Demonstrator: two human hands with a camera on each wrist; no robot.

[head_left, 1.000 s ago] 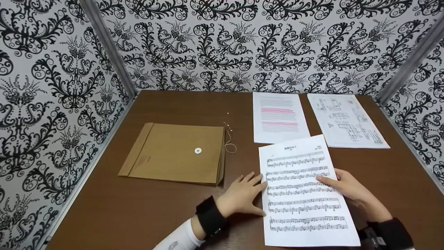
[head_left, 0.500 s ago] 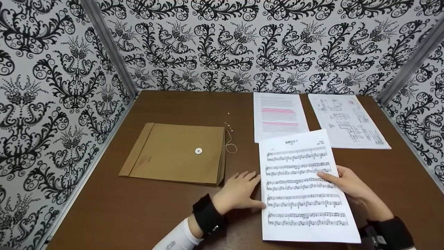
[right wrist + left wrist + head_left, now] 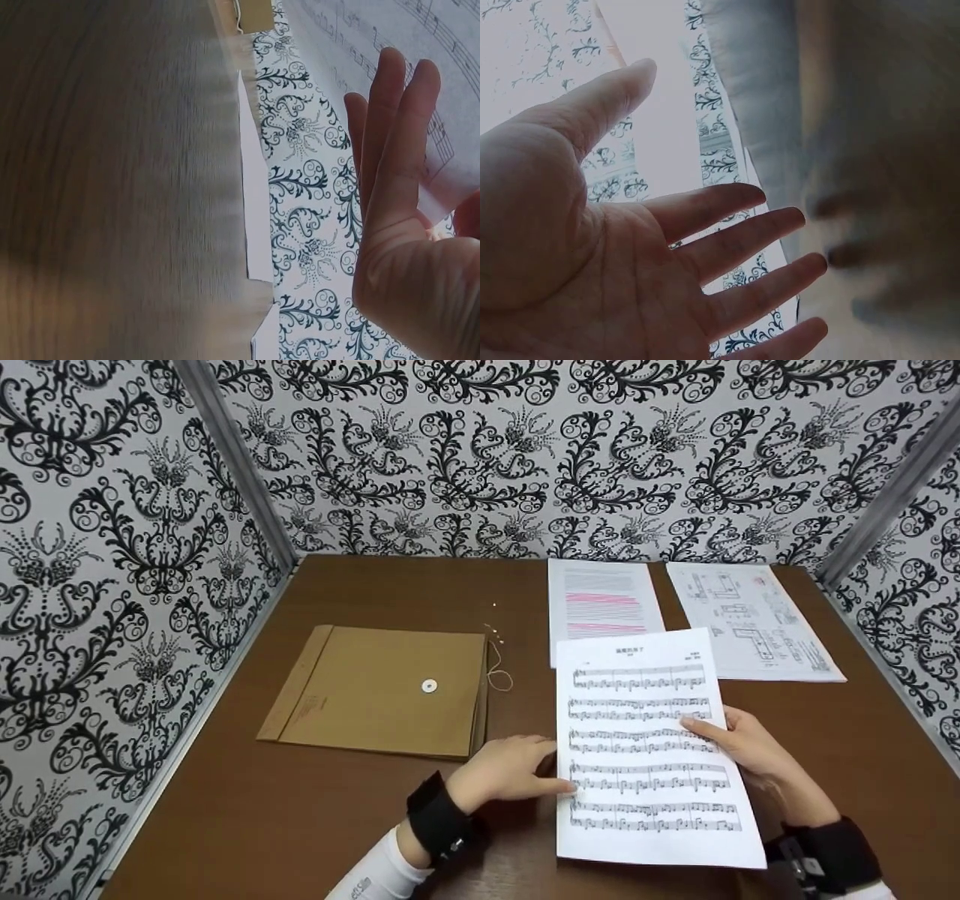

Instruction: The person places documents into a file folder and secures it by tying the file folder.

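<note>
My right hand (image 3: 761, 754) pinches the sheet music (image 3: 645, 757) at its right edge, thumb on the printed face and fingers beneath. In the right wrist view the paper's underside, with notes showing through, leans over those fingers (image 3: 386, 142), raised from the tabletop. At the left edge of the sheet is my left hand (image 3: 510, 772), its thumb tip just overlapping the margin. The left wrist view shows this hand (image 3: 637, 262) with straight, spread fingers and nothing gripped. The sheet's top covers the lower corner of a text page with pink highlighting (image 3: 600, 585).
A brown document envelope (image 3: 382, 697) with a white button (image 3: 429, 685) and loose string (image 3: 499, 681) lies on the left of the wooden table (image 3: 300, 817). Technical drawings (image 3: 780, 637) lie at the back right. Patterned walls (image 3: 480, 457) enclose the back and sides.
The sheet music has shifted up and slightly left in the head view, covering more of the highlighted page. My left hand has drawn slightly toward me, its fingers less spread. The envelope stays put.
</note>
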